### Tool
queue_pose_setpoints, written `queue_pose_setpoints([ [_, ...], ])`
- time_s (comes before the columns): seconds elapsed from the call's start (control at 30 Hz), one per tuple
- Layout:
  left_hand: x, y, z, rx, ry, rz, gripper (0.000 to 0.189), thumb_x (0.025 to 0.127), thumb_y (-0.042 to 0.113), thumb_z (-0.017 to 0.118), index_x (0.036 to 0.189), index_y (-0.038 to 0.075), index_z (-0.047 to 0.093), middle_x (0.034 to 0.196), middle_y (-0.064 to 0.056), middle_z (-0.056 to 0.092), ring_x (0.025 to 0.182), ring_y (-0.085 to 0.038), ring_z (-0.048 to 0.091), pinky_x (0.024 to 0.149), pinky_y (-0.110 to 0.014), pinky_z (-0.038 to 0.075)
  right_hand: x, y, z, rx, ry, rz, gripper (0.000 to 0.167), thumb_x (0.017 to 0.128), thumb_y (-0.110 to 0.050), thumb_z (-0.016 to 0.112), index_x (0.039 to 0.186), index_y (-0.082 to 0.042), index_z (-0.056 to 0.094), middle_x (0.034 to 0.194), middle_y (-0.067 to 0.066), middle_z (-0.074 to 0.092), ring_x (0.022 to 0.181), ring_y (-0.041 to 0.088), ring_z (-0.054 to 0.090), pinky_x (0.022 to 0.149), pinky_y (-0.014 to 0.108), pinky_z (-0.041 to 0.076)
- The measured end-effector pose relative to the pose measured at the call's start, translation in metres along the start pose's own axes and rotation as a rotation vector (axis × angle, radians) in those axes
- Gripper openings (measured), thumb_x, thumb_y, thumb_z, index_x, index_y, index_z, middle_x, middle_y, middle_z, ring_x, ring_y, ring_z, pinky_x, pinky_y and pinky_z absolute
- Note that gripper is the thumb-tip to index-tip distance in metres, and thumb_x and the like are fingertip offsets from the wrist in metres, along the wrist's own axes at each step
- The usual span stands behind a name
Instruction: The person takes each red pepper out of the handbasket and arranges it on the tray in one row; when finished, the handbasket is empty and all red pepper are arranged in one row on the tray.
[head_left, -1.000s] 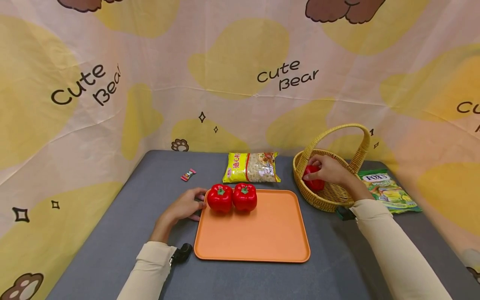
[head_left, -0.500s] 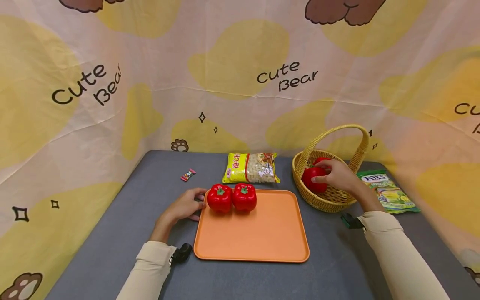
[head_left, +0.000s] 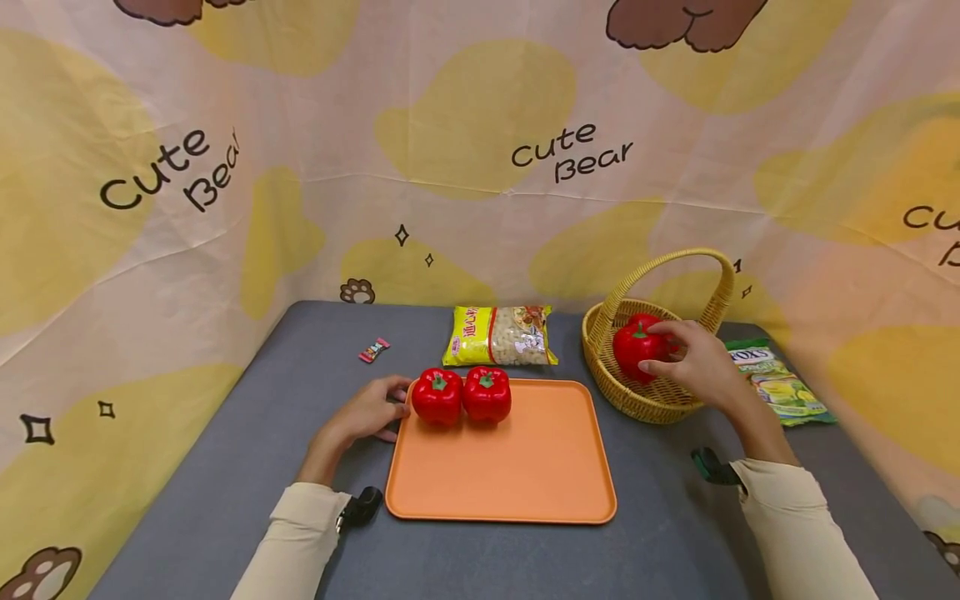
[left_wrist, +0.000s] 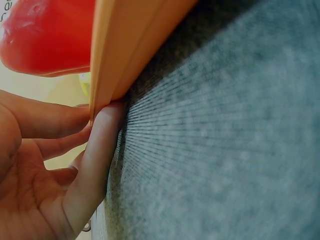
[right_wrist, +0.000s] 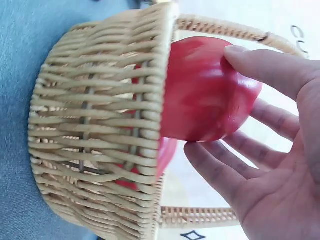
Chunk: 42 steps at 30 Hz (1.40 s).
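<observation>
My left hand (head_left: 371, 409) pinches the left edge of the orange tray (head_left: 502, 483). In the left wrist view its thumb and fingers (left_wrist: 102, 145) meet at the tray rim (left_wrist: 112, 55). Two red bell peppers (head_left: 438, 397) stand side by side in the tray's far left corner. My right hand (head_left: 697, 360) holds another red bell pepper (head_left: 636, 353) at the wicker basket (head_left: 637, 408). Seen from the right wrist, thumb and fingers lie on opposite sides of that bell pepper (right_wrist: 200, 95), which bulges past the basket rim. A further red bell pepper (right_wrist: 167, 152) is partly hidden in the basket.
A yellow bag of pasta (head_left: 500, 336) lies behind the tray. To its left is a small wrapped candy (head_left: 374, 350). A green FOX'S bag (head_left: 783, 387) lies right of the basket, partly behind my right hand. The basket handle (head_left: 675, 258) arches over its opening.
My right hand has drawn back slightly to the right with its bell pepper, uncovering the other one behind it in the basket. My left hand stays at the tray edge.
</observation>
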<state>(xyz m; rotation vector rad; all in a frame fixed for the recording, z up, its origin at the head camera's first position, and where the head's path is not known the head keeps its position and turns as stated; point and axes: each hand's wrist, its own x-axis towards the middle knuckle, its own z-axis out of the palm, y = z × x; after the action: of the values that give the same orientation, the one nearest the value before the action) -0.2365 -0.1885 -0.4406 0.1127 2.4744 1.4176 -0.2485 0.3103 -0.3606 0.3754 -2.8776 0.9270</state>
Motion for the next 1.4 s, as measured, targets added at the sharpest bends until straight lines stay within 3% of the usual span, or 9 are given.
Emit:
queue_pose_setpoints([
  [0.23,0.000,0.000,-0.001,-0.011,-0.008,0.009,0.051,0.099,0.003,0.062,0.148,-0.005,0.052,0.123,-0.020,0.058,0.099,-0.026,0.067,0.066,-0.040,0.067,-0.022,-0.009,-0.001,0.072,0.085,-0.053,0.058,0.093,-0.025,0.084,0.142,-0.002,0.061,0.138,0.021,0.058,0.121,0.040,0.061,0.103,0.060,0.055],
  [0.33,0.000,0.000,-0.001,-0.013,-0.013,0.011,0.051,0.099,0.002,0.062,0.149,-0.006,0.052,0.123,-0.021,0.058,0.099,-0.026,0.067,0.067,-0.040,0.067,-0.029,-0.014,-0.001,0.060,0.120,-0.069,0.058,0.092,-0.025,0.085,0.142,-0.006,0.062,0.138,0.017,0.060,0.119,0.036,0.061,0.101,0.036,0.059],
  [0.43,-0.001,0.001,-0.001,-0.022,-0.020,0.015,0.052,0.099,0.002,0.061,0.149,-0.007,0.051,0.123,-0.022,0.058,0.100,-0.027,0.067,0.066,-0.041,0.067,-0.034,-0.019,-0.001,0.061,0.147,-0.083,0.056,0.092,-0.025,0.086,0.141,-0.010,0.064,0.140,0.013,0.061,0.117,0.031,0.062,0.092,0.011,0.051],
  [0.53,-0.001,0.001,-0.001,-0.027,-0.024,0.016,0.052,0.099,0.002,0.061,0.149,-0.007,0.050,0.123,-0.022,0.058,0.100,-0.027,0.067,0.066,-0.041,0.067,-0.037,-0.025,0.001,0.083,0.153,-0.100,0.055,0.091,-0.025,0.086,0.141,-0.013,0.065,0.142,0.011,0.062,0.114,0.025,0.062,0.089,0.004,0.047],
  [0.8,0.000,0.001,-0.001,-0.019,-0.016,0.010,0.052,0.099,0.002,0.060,0.150,-0.006,0.051,0.122,-0.021,0.059,0.098,-0.025,0.067,0.066,-0.040,0.067,-0.037,-0.044,0.010,0.166,0.124,-0.159,0.056,0.089,-0.022,0.087,0.141,-0.017,0.067,0.144,0.008,0.063,0.117,0.028,0.067,0.095,0.013,0.053],
  [1.07,0.002,0.000,0.000,-0.020,-0.019,0.016,0.052,0.099,0.001,0.060,0.150,-0.006,0.051,0.121,-0.020,0.059,0.098,-0.025,0.067,0.066,-0.040,0.067,-0.029,-0.059,0.031,0.236,0.063,-0.225,0.057,0.087,-0.017,0.089,0.139,-0.012,0.067,0.148,0.009,0.062,0.127,0.031,0.062,0.097,0.014,0.054],
  [1.2,0.002,0.000,-0.001,-0.024,-0.023,0.019,0.052,0.099,0.001,0.060,0.150,-0.006,0.051,0.122,-0.021,0.059,0.099,-0.026,0.067,0.066,-0.041,0.067,-0.028,-0.065,0.042,0.250,0.034,-0.224,0.060,0.086,-0.017,0.089,0.140,-0.012,0.066,0.149,0.009,0.061,0.129,0.033,0.063,0.100,0.040,0.062],
  [1.3,0.001,0.001,-0.001,-0.024,-0.026,0.022,0.053,0.099,0.001,0.060,0.150,-0.007,0.050,0.123,-0.022,0.058,0.100,-0.027,0.067,0.066,-0.041,0.067,-0.026,-0.068,0.051,0.254,0.024,-0.236,0.061,0.085,-0.017,0.090,0.140,-0.012,0.066,0.150,0.009,0.061,0.129,0.034,0.064,0.098,0.058,0.060],
  [1.4,0.000,0.000,-0.002,-0.026,-0.034,0.021,0.053,0.099,0.001,0.060,0.150,-0.008,0.049,0.125,-0.023,0.058,0.102,-0.027,0.067,0.066,-0.041,0.067,-0.024,-0.070,0.059,0.235,0.025,-0.248,0.062,0.084,-0.017,0.091,0.140,-0.013,0.067,0.152,0.007,0.060,0.129,0.033,0.064,0.096,0.059,0.061],
])
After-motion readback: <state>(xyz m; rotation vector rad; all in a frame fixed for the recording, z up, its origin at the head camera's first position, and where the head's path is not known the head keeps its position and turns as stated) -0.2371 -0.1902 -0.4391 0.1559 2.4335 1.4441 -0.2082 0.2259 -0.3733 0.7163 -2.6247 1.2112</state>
